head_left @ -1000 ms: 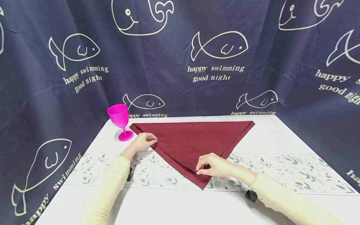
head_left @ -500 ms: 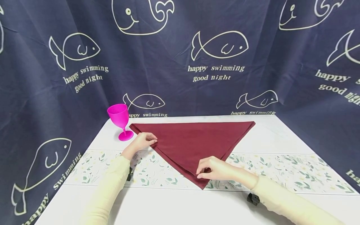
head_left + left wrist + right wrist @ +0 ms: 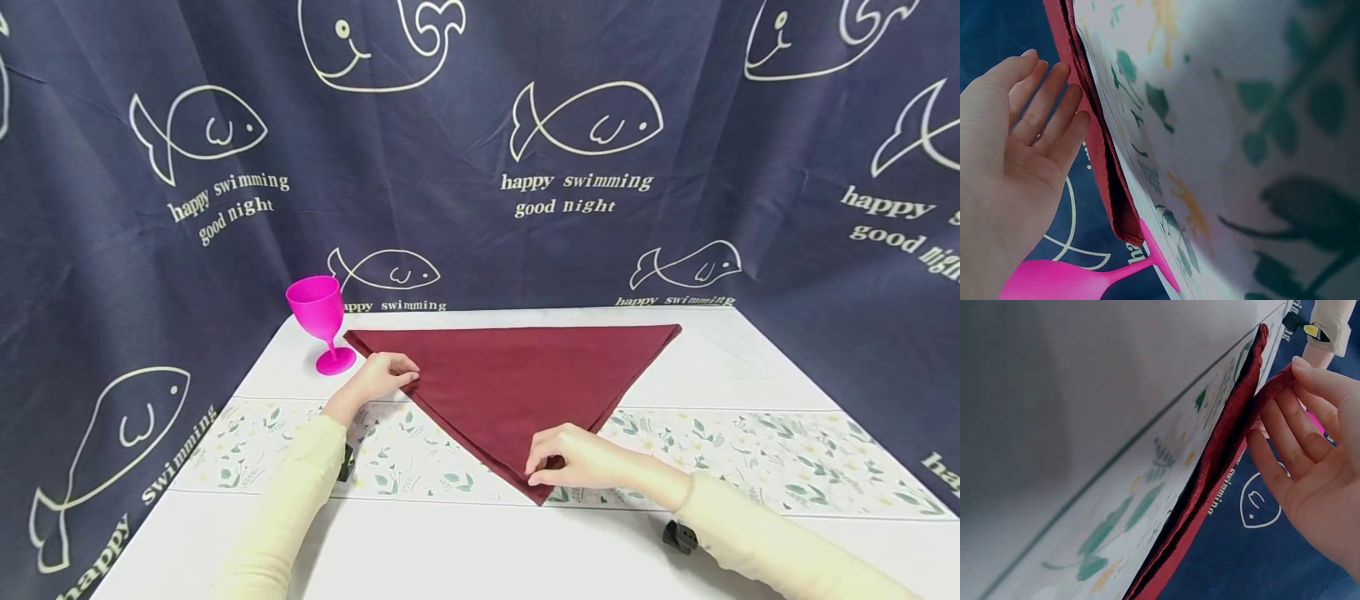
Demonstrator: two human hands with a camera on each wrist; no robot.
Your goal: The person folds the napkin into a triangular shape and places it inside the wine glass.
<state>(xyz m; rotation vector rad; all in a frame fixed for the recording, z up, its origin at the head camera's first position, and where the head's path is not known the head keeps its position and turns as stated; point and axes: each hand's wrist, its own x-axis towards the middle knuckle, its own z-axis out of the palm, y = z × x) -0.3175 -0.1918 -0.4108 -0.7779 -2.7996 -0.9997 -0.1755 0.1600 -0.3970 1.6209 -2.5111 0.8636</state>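
A dark red cloth napkin (image 3: pixel 510 375), folded into a triangle, lies with its point toward me. My right hand (image 3: pixel 577 457) pinches the upper layer's corner near that point, between thumb and fingertips. In the right wrist view this corner (image 3: pixel 1275 387) is lifted slightly off the layer beneath. On the napkin's left slanted edge rests my left hand (image 3: pixel 378 377). The left wrist view shows its fingers (image 3: pixel 1054 119) loosely bent and spread against the cloth, with the thumb apart from it.
A bright pink goblet (image 3: pixel 318 312) stands upright behind the left hand, close to the napkin's left corner. A leaf-patterned band (image 3: pixel 720 454) crosses the white table (image 3: pixel 420 550). Dark blue curtains (image 3: pixel 465 158) with fish drawings enclose the back and sides.
My right hand has drawn the upper layer's corner toward me, nearer the lower layer's point. The strip of lower layer showing along the left edge has narrowed. The left hand stays put.
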